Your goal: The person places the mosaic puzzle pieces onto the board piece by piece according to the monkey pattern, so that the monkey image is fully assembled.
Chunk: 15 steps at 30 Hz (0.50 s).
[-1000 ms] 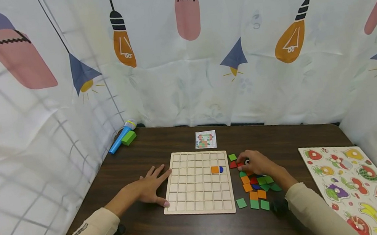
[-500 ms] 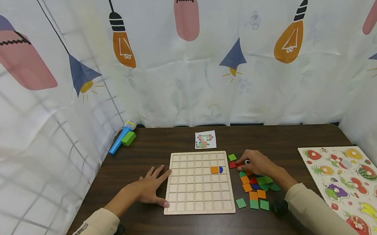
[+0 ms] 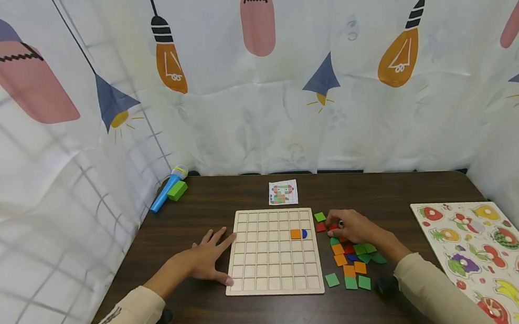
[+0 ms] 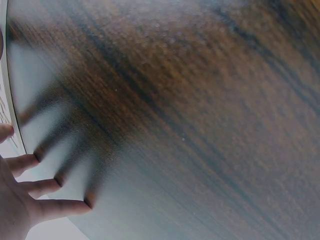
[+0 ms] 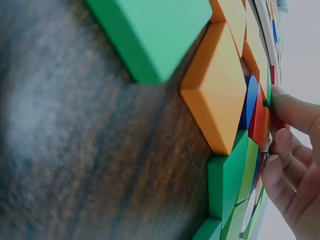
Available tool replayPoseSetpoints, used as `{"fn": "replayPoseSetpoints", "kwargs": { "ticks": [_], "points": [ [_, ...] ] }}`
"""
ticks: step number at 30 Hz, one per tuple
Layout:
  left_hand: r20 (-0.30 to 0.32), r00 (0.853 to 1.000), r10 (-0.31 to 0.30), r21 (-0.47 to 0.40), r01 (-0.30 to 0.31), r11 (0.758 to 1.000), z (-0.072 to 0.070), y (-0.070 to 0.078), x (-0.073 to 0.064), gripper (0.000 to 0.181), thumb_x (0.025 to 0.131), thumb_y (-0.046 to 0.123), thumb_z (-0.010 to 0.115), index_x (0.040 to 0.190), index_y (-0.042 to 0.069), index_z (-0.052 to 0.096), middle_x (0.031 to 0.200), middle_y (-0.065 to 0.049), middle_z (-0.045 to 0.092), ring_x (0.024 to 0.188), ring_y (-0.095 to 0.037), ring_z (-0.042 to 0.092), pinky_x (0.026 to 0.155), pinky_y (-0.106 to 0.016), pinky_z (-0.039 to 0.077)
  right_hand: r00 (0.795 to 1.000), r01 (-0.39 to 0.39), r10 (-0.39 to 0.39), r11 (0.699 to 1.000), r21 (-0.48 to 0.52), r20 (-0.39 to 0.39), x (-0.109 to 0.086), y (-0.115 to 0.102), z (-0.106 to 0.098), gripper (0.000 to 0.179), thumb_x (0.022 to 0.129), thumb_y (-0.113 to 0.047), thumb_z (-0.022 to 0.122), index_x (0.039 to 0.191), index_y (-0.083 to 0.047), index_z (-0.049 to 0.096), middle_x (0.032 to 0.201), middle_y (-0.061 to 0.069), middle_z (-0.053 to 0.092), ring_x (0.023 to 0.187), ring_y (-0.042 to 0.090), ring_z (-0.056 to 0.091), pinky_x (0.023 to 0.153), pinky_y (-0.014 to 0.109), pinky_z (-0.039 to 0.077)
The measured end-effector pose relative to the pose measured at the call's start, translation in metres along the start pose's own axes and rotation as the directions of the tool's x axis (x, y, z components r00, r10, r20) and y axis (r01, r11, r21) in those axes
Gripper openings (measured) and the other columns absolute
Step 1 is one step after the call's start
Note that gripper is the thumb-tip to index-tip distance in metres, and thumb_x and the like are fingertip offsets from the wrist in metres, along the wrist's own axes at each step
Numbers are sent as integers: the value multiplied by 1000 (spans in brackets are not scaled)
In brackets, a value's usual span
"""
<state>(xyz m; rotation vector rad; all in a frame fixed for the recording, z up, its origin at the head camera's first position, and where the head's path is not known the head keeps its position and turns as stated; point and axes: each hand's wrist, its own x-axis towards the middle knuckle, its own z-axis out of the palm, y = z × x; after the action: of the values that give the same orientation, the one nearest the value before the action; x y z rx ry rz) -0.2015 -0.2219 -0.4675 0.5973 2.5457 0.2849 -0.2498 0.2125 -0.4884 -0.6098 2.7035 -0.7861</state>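
I am picking from the tile pile (image 3: 352, 255): right hand (image 3: 352, 227) curling fingers onto a red tile (image 3: 321, 226), grip unconfirmed; left hand (image 3: 205, 260) flat, steadying the grid board (image 3: 277, 281); next needs a clean lift.

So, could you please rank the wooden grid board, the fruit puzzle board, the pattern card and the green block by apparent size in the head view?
1. Fruit puzzle board, partly cropped
2. Wooden grid board
3. Pattern card
4. Green block, close to the card and farther away, so unsure

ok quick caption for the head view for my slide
Left hand flat on the dark wooden table beside the pale wooden grid board; right hand fingering a pile of coloured wooden tiles.
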Motion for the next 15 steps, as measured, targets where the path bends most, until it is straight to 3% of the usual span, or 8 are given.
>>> {"fn": "replayPoseSetpoints", "kwargs": {
  "ticks": [4, 15],
  "points": [
    [-2, 1000, 4, 4, -4, 1000, 0, 0, 0, 118, 75, 71, 74, 163, 21, 13, 169, -18, 4, 150, -55, 8, 103, -81, 24, 1000, 31, -31, 1000, 1, 5, -1, 1, -1, 16, 96, -24, 70, 109, -15, 69, 99, -2, 66, 87, 16, 55, 81, 37, 52],
    [-3, 1000, 5, 4, -5, 1000, 1, -1, 1, 119, 74, 71, 74, 163, 20, 13, 168, -18, 4, 150, -55, 8, 103, -81, 24, 995, 80, -74, 992, 97, -60, -1, -4, -3, 12, 97, -29, 67, 98, -18, 62, 92, -4, 64, 79, 13, 56, 71, 26, 49]
  ]
}}
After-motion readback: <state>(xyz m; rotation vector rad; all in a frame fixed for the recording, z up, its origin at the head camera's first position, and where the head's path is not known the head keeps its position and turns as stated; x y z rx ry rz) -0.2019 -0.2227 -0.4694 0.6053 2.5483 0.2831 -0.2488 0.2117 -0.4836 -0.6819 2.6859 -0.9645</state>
